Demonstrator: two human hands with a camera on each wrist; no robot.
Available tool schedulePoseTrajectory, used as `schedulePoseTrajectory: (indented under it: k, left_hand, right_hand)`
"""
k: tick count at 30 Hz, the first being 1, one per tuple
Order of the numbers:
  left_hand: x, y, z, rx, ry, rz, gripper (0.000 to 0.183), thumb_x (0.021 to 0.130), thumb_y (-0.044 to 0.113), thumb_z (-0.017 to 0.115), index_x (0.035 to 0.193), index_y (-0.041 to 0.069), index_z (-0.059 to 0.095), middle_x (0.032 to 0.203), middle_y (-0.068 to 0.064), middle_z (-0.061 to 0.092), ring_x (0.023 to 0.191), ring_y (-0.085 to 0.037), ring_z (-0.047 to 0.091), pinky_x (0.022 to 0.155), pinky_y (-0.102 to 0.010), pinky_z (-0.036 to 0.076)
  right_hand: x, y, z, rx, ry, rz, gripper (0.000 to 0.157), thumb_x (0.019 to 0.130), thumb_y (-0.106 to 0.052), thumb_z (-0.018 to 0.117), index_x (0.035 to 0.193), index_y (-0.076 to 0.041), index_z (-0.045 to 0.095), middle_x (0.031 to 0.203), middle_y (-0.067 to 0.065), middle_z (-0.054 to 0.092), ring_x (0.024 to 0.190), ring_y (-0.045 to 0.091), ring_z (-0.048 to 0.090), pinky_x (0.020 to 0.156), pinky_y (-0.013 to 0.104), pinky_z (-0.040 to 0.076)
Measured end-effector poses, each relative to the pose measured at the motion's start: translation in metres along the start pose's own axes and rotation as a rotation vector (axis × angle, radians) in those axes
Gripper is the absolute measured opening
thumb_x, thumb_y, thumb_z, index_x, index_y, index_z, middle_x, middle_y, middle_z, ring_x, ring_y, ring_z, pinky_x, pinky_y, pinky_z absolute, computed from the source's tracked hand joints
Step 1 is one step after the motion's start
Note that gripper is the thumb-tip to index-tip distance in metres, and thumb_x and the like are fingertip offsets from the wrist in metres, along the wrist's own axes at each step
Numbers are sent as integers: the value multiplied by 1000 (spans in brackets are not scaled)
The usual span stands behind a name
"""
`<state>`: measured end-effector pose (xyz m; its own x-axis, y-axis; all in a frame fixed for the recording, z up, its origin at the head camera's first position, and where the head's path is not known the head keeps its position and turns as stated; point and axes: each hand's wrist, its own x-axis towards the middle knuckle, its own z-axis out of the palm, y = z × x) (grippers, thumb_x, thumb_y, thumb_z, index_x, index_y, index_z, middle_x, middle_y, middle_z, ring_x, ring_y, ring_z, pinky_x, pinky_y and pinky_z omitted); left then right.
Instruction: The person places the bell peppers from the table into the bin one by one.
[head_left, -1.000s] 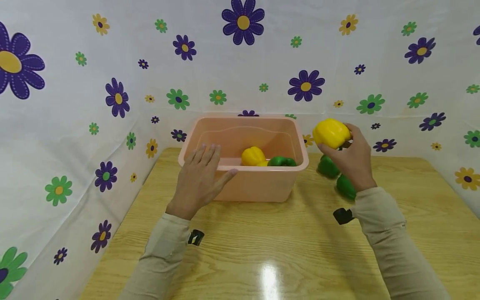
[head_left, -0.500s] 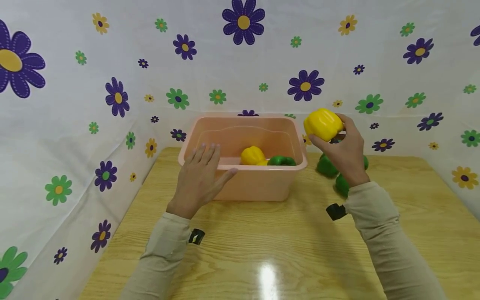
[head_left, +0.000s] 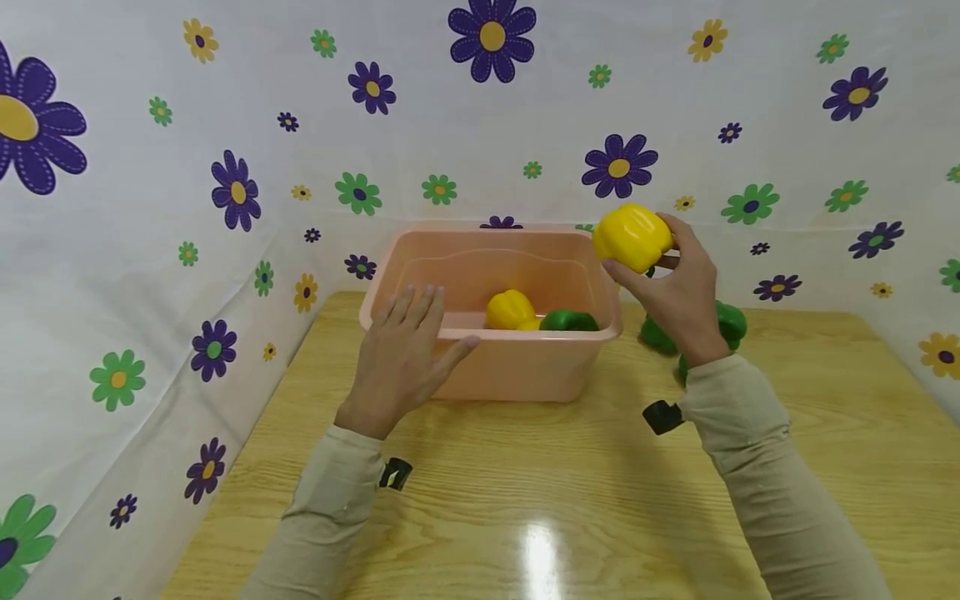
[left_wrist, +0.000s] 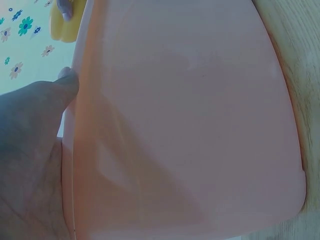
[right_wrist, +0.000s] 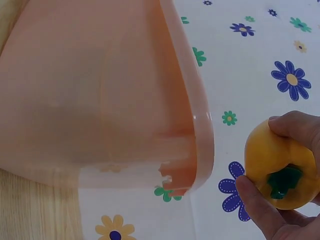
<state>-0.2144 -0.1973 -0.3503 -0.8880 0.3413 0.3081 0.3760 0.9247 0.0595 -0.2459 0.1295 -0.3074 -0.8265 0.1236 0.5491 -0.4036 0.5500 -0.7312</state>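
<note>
My right hand (head_left: pixel 678 287) grips a yellow bell pepper (head_left: pixel 632 237) at the right end of the pink plastic bin (head_left: pixel 510 367), above rim height. In the right wrist view the green stem (right_wrist: pixel 285 181) of this pepper shows between thumb and fingers. My left hand (head_left: pixel 401 358) rests on the bin's near rim at the left, its fingers straight and reaching over the edge. Within the bin lie a yellow bell pepper (head_left: pixel 510 309) and a green bell pepper (head_left: pixel 568 321), with a bit more yellow between them. The near wall hides their lower parts.
Several green peppers (head_left: pixel 731 323) lie on the wooden table (head_left: pixel 480 483) right of the bin, partly behind my right hand and wrist. A white flowered cloth (head_left: pixel 420 108) hangs behind the table and along its left side.
My right hand has carried the yellow bell pepper left and up, from beside the bin to its right rim. The left hand stays on the near rim.
</note>
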Motion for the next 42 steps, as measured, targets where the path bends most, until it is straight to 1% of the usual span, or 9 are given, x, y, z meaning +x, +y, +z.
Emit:
schedulePoseTrajectory:
  k: [6, 13, 20, 30, 34, 38, 42]
  left_hand:
    - [0, 2, -1, -5, 14, 8, 87, 101, 65, 42, 158, 0, 30, 162, -17, 31, 152, -37, 23, 125, -47, 11]
    - [-1, 0, -1, -5, 12, 2, 87, 101, 64, 42, 158, 1, 29, 162, -17, 31, 152, -37, 23, 125, -47, 12]
    - [-2, 0, -1, -12, 3, 1, 87, 101, 64, 43, 158, 0, 28, 163, -17, 29, 152, -37, 20, 125, -48, 11]
    - [-1, 0, -3, -12, 9, 6, 86, 101, 63, 44, 158, 0, 29, 162, -17, 31, 152, -37, 22, 125, -48, 11]
    - [0, 0, -2, -12, 11, 5, 86, 101, 64, 43, 158, 0, 29, 162, -17, 31, 152, -37, 23, 125, -47, 11]
    - [0, 1, -2, -7, -4, 1, 87, 101, 65, 42, 159, 1, 28, 163, -17, 29, 152, -37, 21, 126, -46, 9]
    - [-1, 1, -1, -6, -13, -3, 88, 101, 66, 41, 159, 1, 27, 163, -16, 28, 152, -37, 20, 126, -46, 9]
  right_hand:
    - [1, -4, 4, -12, -18, -1, 78, 85, -25, 83, 148, -1, 44, 132, 19, 56, 109, 30, 55, 91, 38, 47]
    - [2, -6, 8, -1, -49, -8, 78, 85, -25, 84, 148, -1, 45, 134, 18, 56, 110, 30, 55, 92, 38, 47]
    - [4, -10, 10, -12, -89, 4, 81, 85, -29, 84, 150, -3, 43, 140, 17, 54, 111, 32, 56, 96, 46, 49]
    - [5, -13, 9, -13, -104, 4, 83, 84, -30, 85, 150, -2, 43, 142, 17, 53, 112, 33, 56, 97, 47, 49]
    - [4, -13, 7, -18, -114, 38, 83, 85, -33, 84, 151, -3, 43, 142, 20, 52, 117, 38, 59, 100, 52, 51]
    - [4, -14, 4, -36, -115, 83, 83, 85, -38, 83, 151, -6, 44, 144, 24, 50, 122, 41, 59, 97, 57, 53]
    - [3, -14, 1, -45, -104, 98, 83, 85, -40, 83, 151, -7, 45, 145, 23, 50, 124, 41, 58, 96, 58, 53]
